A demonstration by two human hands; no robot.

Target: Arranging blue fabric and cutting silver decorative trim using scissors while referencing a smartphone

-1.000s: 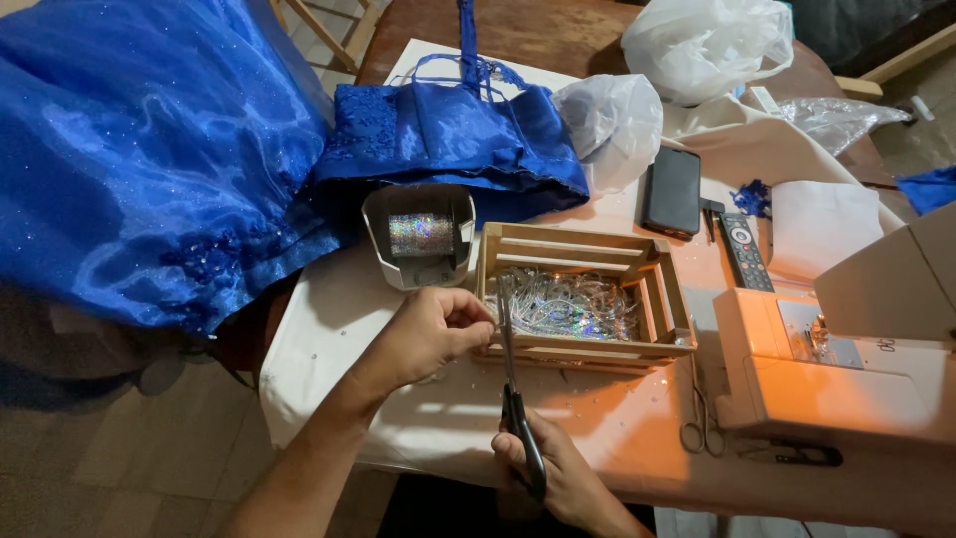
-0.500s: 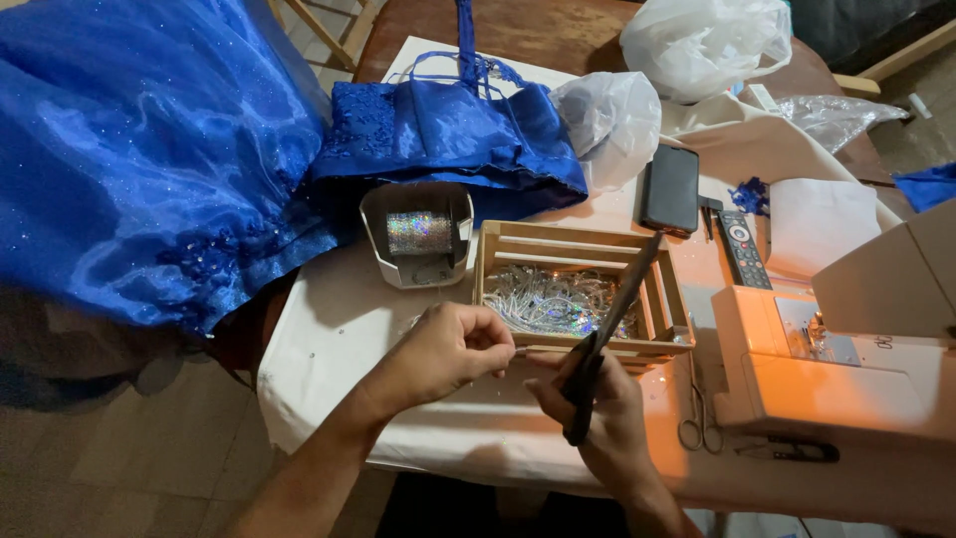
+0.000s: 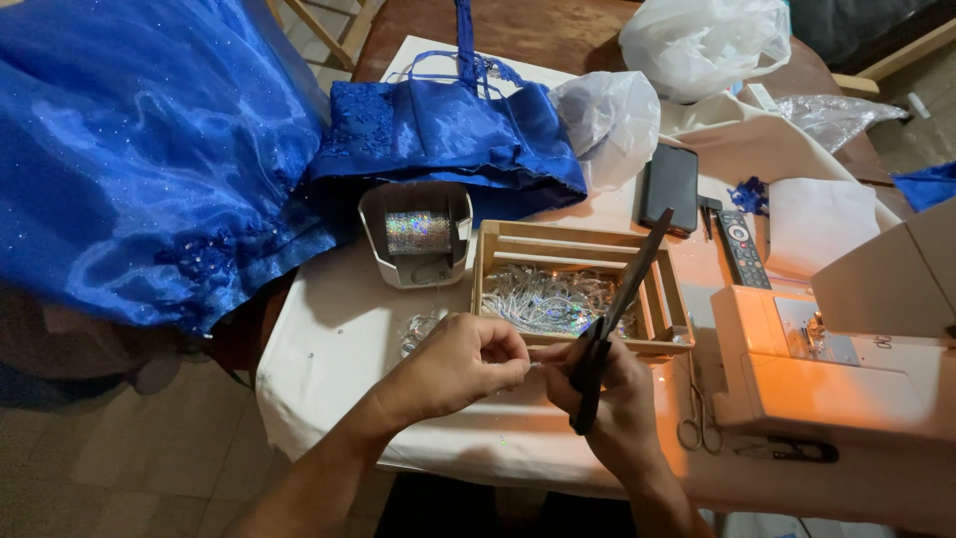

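My right hand (image 3: pixel 619 399) grips black scissors (image 3: pixel 619 314) by the handles, blades pointing up and away over a wooden crate (image 3: pixel 492 261) filled with shiny silver trim (image 3: pixel 543 299). My left hand (image 3: pixel 458 361) is pinched shut on a thin piece of that trim, fingertips meeting my right hand just in front of the crate. Both hands hover over the white cloth-covered table (image 3: pixel 329 339).
A white tub (image 3: pixel 370 214) holding a glittery spool (image 3: pixel 418 232) stands left of the crate. A blue dress (image 3: pixel 179 139) drapes over the table's left. A sewing machine (image 3: pixel 836 369), small scissors (image 3: pixel 697 418), a remote (image 3: pixel 742 249), a black phone (image 3: pixel 671 184) and plastic bags (image 3: pixel 707 40) lie to the right.
The scissors swung from pointing down toward me to pointing up over the crate. My right hand rose from the table edge to meet my left hand.
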